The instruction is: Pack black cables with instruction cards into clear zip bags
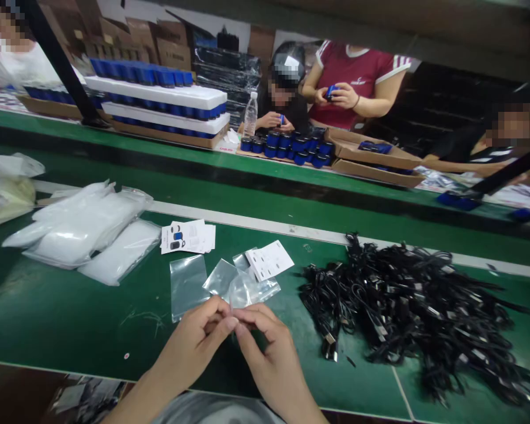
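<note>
Over the front of the green table, my left hand (199, 334) and my right hand (268, 338) meet fingertip to fingertip. Both are closed in a pinch on the edge of a small clear plastic bag (247, 290), which stands up just beyond the fingers. More flat clear bags (188, 284) lie just past my hands, partly overlapping. One printed leaflet (271, 261) rests on the bags, and a small stack of leaflets (188, 237) sits farther left. To the right of my right hand spreads a big heap of black USB cables (406, 312).
Packs of white bags (92, 227) are piled at the left. Behind a raised green ledge (168, 159) stand blue cylinders (287, 144), cardboard trays (371, 159), foam-layered stacks (159, 97) and a plastic bottle (250, 115). Several co-workers sit or stand there, two holding blue items.
</note>
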Available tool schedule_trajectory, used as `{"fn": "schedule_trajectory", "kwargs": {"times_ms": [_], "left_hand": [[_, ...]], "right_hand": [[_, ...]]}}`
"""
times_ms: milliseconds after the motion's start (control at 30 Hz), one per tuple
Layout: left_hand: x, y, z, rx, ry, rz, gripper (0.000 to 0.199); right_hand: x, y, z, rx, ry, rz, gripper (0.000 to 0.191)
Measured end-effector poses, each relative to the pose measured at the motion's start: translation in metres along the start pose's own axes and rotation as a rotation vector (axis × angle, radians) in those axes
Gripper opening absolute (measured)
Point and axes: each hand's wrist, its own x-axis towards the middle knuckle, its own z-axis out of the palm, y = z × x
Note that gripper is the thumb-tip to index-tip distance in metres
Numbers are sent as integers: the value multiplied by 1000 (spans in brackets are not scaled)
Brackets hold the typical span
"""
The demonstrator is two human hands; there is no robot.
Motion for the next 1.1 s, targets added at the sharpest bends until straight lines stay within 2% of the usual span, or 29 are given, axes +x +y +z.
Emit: {"fn": "schedule_trajectory", "kwargs": {"times_ms": [333, 467, 600, 733, 833, 900, 933, 1033, 1100], "left_hand": [[0, -5, 11, 131, 32, 100, 32], [-1, -6, 12, 299, 42, 191, 28], [-7, -11, 11, 487, 112, 319, 28], [-14, -15, 11, 575, 232, 401, 29], [-17, -19, 8, 541, 270, 319, 30], [-18, -22, 4, 480, 252, 191, 32], [-18, -24, 3, 449, 230, 122, 33], [-17, -29, 1, 372, 166, -19, 38], [-18, -31, 2, 330, 158, -57, 40]], "right_hand": [[0, 0, -1, -15, -2, 18, 21], [-1, 1, 0, -211, 5, -8, 17], [-4, 6, 5, -456, -28, -44, 20], [-2, 8, 0, -579, 96, -19, 21], [9, 3, -17, -498, 25, 37, 23], [23, -2, -30, -496, -3, 49, 16], [32, -3, -36, -548, 27, 55, 18], [65, 0, -45, -765, 3, 140, 62], [84, 7, -45, -823, -133, 244, 78]]}}
